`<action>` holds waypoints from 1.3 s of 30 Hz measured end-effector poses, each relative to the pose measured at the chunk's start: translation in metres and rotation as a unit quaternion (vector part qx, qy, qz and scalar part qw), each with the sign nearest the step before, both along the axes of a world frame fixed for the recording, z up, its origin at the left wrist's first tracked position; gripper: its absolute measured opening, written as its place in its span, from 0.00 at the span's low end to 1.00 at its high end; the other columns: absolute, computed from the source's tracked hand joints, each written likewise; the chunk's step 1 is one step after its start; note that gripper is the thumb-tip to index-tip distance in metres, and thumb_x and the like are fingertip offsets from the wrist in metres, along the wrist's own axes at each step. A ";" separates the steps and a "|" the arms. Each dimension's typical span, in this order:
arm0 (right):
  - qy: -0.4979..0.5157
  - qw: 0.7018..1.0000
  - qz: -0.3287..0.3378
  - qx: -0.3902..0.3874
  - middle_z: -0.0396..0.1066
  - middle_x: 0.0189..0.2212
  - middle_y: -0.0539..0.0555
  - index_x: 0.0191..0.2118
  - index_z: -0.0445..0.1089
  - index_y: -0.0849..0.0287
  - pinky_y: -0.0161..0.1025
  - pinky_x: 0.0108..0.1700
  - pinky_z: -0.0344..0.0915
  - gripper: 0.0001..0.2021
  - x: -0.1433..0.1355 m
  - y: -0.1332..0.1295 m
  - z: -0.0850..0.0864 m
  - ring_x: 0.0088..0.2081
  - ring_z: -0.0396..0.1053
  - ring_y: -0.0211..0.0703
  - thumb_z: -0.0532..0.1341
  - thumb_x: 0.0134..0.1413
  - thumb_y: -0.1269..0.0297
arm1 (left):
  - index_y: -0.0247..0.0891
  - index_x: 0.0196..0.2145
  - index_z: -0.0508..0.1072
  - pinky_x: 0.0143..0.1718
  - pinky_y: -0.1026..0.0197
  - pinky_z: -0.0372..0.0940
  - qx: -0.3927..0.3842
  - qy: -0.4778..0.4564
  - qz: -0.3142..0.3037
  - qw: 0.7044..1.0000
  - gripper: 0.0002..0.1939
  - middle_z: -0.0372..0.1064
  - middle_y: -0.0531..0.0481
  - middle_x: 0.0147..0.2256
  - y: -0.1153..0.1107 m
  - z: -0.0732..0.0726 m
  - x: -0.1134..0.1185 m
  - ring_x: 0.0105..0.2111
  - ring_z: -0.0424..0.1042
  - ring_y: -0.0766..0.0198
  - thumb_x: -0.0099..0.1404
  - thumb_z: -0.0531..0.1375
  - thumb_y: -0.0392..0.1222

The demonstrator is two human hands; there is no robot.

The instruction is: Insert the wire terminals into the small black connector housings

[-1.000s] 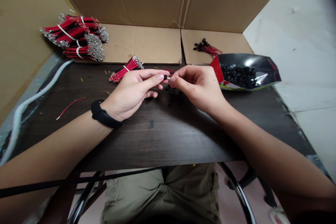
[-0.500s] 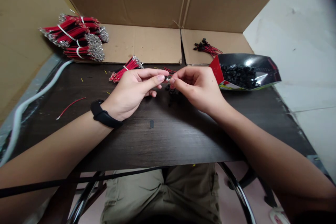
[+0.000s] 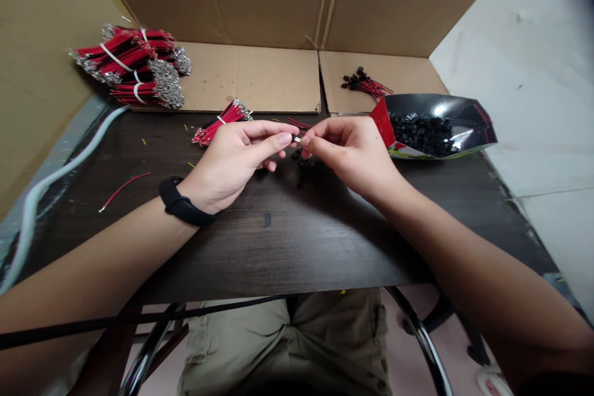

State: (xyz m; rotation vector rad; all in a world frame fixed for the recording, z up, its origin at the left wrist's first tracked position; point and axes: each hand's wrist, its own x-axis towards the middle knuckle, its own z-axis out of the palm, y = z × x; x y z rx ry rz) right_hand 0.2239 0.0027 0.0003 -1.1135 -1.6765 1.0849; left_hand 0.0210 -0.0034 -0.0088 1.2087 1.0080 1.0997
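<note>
My left hand (image 3: 244,164), with a black band on its wrist, pinches a small black connector housing (image 3: 293,137) between thumb and fingertips. Facing it, my right hand (image 3: 355,158) is closed in a pinch on a wire whose silver terminal (image 3: 298,140) shows at the fingertips. Most of that wire is hidden by the fingers. Thin red wires (image 3: 297,123) show just behind the two hands. Beneath the fingertips, several loose black housings (image 3: 304,164) lie on the dark table (image 3: 297,253).
Tied bundles of red and black wires (image 3: 134,65) are stacked at the back left. A smaller wire bundle (image 3: 223,122) lies behind my left hand. An open packet (image 3: 473,127) of black housings stands right, before finished-looking wires with connectors (image 3: 366,83). One red wire (image 3: 124,189) lies left.
Both hands stay almost in place, fingertips close together. The silver terminal shows slightly more clearly between them. The view has shifted very slightly.
</note>
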 end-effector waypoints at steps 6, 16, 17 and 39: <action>0.104 0.983 0.055 -0.138 0.77 0.26 0.53 0.29 0.79 0.63 0.36 0.28 0.53 0.07 0.004 0.003 0.001 0.24 0.59 0.31 0.69 0.57 0.66 | 0.38 0.43 0.87 0.30 0.65 0.68 -0.005 -0.003 -0.011 1.000 0.15 0.83 0.42 0.41 -0.001 0.001 -0.001 0.36 0.79 0.61 0.62 0.78 0.49; -0.001 0.999 0.010 -0.041 0.78 0.28 0.54 0.29 0.78 0.62 0.37 0.33 0.60 0.09 0.002 -0.001 0.003 0.29 0.68 0.37 0.70 0.58 0.64 | 0.42 0.42 0.89 0.34 0.61 0.74 0.124 0.146 0.034 0.981 0.10 0.84 0.46 0.39 -0.005 0.002 -0.001 0.37 0.81 0.58 0.64 0.76 0.46; -0.008 1.000 0.011 -0.027 0.78 0.28 0.54 0.30 0.78 0.62 0.37 0.34 0.62 0.09 0.002 -0.001 0.003 0.31 0.69 0.38 0.70 0.59 0.64 | 0.42 0.43 0.89 0.37 0.60 0.76 0.133 0.153 0.035 0.979 0.11 0.84 0.46 0.40 -0.005 0.003 -0.001 0.38 0.81 0.57 0.64 0.76 0.46; 0.047 0.998 0.042 0.018 0.74 0.31 0.51 0.34 0.75 0.60 0.38 0.38 0.63 0.10 0.001 -0.002 0.004 0.34 0.66 0.38 0.71 0.61 0.60 | 0.46 0.39 0.89 0.45 0.57 0.81 0.237 0.155 0.104 0.953 0.09 0.85 0.52 0.38 -0.007 0.001 0.000 0.37 0.84 0.58 0.60 0.77 0.37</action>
